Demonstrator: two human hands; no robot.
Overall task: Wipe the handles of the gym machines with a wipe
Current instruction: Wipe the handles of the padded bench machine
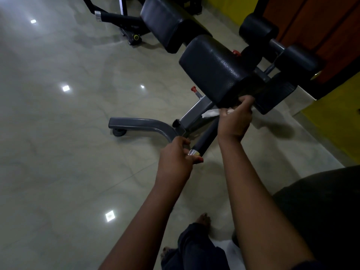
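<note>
Tiled floor (78,133) below the hands — left hand (175,154) grips the handle (206,137) end, right hand (233,119) clamps the wipe (210,113) farther up. Mid-wipe; next, draw wipe toward left hand.

— Where does the single view look from?
— From the person's head, forward and steeply down along both forearms.
— How near is it?
— Close. The left hand (175,154) and right hand (233,123) sit mid-frame on the handle (206,136), and the wipe (211,113) at the right hand shows its creases.
— And beyond the hands?
— The bench pads (214,71) recede up and to the right. Tiled floor (78,133) spreads left of the left hand, bowed by the wide lens.
— Below them?
— The person's own foot (203,219), at the bottom edge.
</note>
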